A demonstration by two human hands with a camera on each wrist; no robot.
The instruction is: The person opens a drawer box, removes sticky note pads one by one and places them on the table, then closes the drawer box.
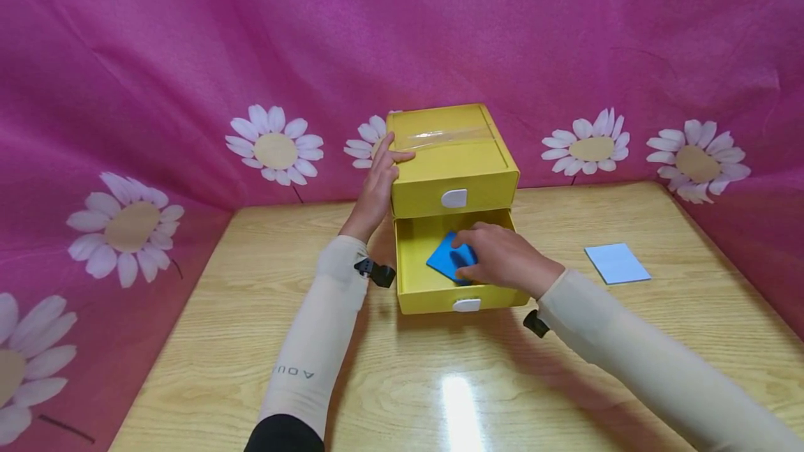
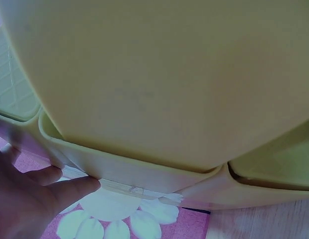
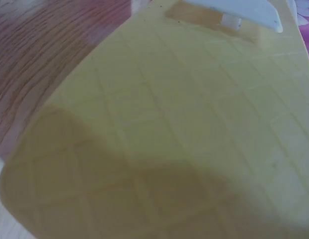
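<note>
A yellow two-drawer box [image 1: 453,159] stands on the table, its lower drawer [image 1: 411,281] pulled out. My left hand [image 1: 375,190] rests against the box's upper left side, with fingertips over the top edge; the left wrist view also shows this hand [image 2: 40,191] at the box. Inside the lower drawer lies a blue square pad [image 1: 442,260], like sticky notes. My right hand [image 1: 502,257] reaches over the drawer's front and holds the pad between thumb and fingers, which partly cover it. The right wrist view shows only the drawer's patterned front [image 3: 159,129] and white handle [image 3: 239,12].
A light blue square pad [image 1: 618,263] lies on the wooden table [image 1: 283,250] to the right of the box. The upper drawer with its white handle [image 1: 454,198] is closed. Behind and at the sides hangs a pink cloth [image 1: 440,26] with white flowers.
</note>
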